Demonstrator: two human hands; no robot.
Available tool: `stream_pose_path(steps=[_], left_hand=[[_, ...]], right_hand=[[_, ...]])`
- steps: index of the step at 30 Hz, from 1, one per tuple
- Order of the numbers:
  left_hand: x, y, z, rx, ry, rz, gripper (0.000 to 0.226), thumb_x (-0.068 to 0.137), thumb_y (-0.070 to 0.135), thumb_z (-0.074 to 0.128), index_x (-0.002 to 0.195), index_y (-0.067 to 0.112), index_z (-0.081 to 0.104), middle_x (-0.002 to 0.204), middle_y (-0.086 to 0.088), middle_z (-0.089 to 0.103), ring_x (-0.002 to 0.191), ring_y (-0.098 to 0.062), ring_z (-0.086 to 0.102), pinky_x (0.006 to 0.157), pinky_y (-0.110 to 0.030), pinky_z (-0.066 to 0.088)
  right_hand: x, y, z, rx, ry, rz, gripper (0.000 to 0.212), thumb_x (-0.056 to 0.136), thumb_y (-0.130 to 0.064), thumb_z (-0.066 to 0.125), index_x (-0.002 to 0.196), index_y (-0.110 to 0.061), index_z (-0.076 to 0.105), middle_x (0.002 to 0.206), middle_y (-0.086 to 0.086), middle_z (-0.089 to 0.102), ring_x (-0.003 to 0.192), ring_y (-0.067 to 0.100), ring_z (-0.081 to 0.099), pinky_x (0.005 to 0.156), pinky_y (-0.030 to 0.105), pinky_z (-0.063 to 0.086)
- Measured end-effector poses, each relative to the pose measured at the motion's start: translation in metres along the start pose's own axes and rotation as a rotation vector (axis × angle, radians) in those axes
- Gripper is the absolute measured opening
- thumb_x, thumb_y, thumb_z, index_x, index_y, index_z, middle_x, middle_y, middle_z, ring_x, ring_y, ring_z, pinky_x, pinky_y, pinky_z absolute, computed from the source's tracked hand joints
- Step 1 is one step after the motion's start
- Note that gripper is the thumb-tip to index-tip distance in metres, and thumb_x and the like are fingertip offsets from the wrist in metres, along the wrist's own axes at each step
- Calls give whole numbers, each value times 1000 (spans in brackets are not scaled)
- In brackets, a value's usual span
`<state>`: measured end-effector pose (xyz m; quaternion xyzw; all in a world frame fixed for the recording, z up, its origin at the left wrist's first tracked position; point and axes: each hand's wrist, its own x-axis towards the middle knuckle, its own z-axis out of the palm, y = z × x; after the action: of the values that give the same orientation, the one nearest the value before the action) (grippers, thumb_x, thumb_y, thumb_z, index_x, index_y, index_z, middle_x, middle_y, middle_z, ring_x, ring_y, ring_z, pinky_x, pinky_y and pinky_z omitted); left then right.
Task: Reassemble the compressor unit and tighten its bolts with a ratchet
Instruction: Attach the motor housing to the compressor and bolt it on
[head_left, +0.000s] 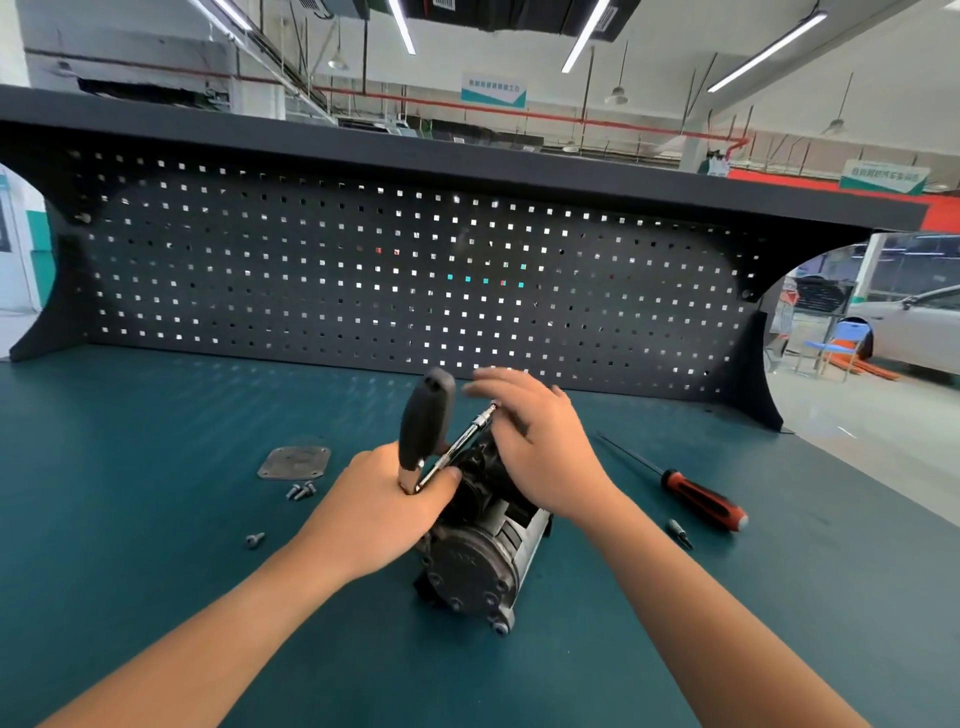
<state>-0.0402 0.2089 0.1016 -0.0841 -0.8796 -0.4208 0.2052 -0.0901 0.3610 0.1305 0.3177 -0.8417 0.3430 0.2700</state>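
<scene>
The compressor lies on the bench at lower centre of the frame, its round end cap toward the camera. The left hand is closed round the head end of the ratchet, whose black handle stands up above the fist; a slim chrome extension slants up and right from the fist. The right hand covers the top of the compressor with fingers half spread and blurred, touching the extension's far tip; whether it pinches anything I cannot tell.

By my reading the work is partway. A square cover plate lies loose left of the compressor, with a pair of bolts just below it and a single bolt lower left, so fitting the plate and tightening seem still to come. Bolts show in the end cap; how tight they are cannot be judged.

To the right lie a red-and-black screwdriver and a small bit.

The end cap carries raised lettering, too small to read. Two hanging signs, at top centre and upper right, bear characters too blurred to make out.
</scene>
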Motion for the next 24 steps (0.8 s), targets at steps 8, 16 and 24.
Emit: stream_pose_path(steps=[8,16,24], left_hand=[[0,3,-2,551,92,246,37,84,46,41,116,30,52,83,1,69,81,-26,63,63,-33,42],[-1,18,-3,-854,-85,-434,40,94,48,38,95,21,67,47,-4,52,32,-13,38,37,-15,34],[-1,19,-2,-851,-88,-451,31,94,40,43,105,17,61,48,-7,54,32,-14,37,35,-18,33]], right_hand=[[23,-3,-9,-240,-568,-34,38,94,-14,34,119,-22,60,127,-4,57,118,18,48,108,45,23],[16,-10,-3,-286,-407,-30,29,94,-24,38,92,-20,66,90,-10,53,92,17,52,109,49,11],[-2,-4,-3,-30,-27,133,36,89,-34,53,123,-21,58,138,-10,47,130,6,37,113,45,16]])
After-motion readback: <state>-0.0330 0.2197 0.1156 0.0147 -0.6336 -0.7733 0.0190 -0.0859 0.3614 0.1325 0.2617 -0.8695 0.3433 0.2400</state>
